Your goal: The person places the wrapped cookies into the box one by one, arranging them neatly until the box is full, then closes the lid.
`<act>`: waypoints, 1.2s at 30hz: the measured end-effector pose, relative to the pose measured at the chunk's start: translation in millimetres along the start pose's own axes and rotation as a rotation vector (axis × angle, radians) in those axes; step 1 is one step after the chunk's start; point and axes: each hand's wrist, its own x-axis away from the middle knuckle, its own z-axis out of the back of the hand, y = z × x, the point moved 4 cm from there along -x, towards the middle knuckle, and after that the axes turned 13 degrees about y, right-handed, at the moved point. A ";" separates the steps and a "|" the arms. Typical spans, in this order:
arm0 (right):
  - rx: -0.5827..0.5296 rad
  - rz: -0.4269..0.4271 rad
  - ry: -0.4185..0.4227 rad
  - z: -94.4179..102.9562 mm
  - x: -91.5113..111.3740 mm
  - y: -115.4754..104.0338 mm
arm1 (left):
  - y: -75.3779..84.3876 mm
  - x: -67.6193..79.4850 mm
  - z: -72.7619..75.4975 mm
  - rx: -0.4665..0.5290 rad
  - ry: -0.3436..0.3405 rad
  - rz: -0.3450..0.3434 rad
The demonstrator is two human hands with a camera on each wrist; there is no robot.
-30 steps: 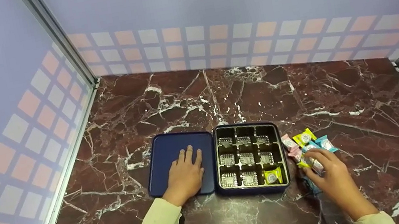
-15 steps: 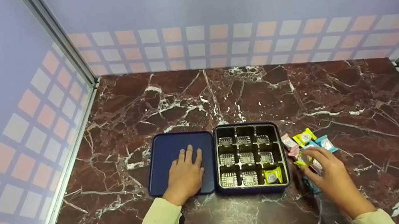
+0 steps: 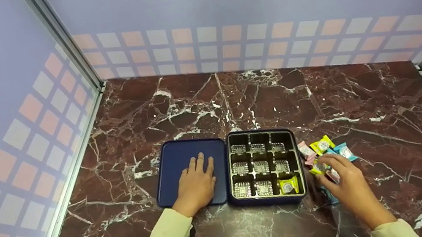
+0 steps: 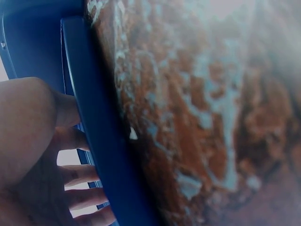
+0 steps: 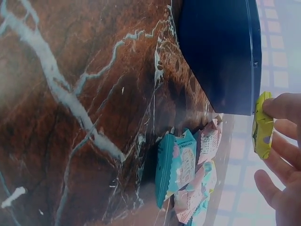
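My left hand rests with fingers spread on a dark blue lid. Beside the lid stands a square blue box with a gold insert of several compartments. One yellow-wrapped candy sits in the front right compartment. To the right of the box, my right hand pinches another yellow-wrapped candy between thumb and fingers. In the right wrist view this candy is up near the height of the box's rim. Below it lie wrapped candies, including a blue one and a pink one, partly hidden by the hand.
Further yellow and blue candies lie loose on the dark red marbled table. Purple panels with a checked print enclose the table at the back and sides.
My right hand, holding the yellow candy, has risen slightly from the pile and drifted a little left toward the box. The left hand, lid and box have stayed in place.
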 end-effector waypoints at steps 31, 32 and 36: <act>0.013 -0.004 -0.032 -7.2 -2.9 -4.5 | 0.0 1.0 -0.4 0.008 -0.002 0.004; 0.011 -0.004 -0.033 -7.5 -2.9 -4.7 | -0.1 1.0 -0.5 0.010 -0.003 0.005; 0.000 0.012 -0.028 -8.3 -3.4 -6.1 | -0.1 1.0 -0.4 0.010 -0.005 0.007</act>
